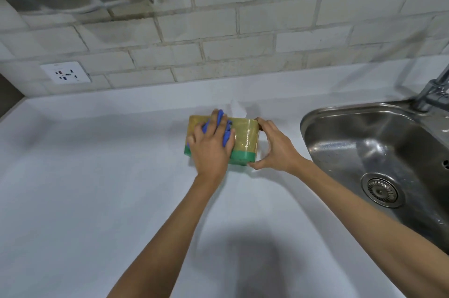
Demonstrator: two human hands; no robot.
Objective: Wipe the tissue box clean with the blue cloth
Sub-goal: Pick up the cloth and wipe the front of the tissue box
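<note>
The tissue box is tan with a green band along its near edge and a glossy wrap; it lies on the white counter near the middle of the view. A white tissue sticks up behind it. My left hand presses the crumpled blue cloth flat against the box's left part; the cloth shows between and beside my fingers. My right hand grips the box's right end, thumb at the near corner and fingers at the far corner.
A steel sink with a drain lies just right of the box, a tap behind it. A wall socket sits at the left on the brick-tile backsplash. A wide stretch of counter extends left and toward me.
</note>
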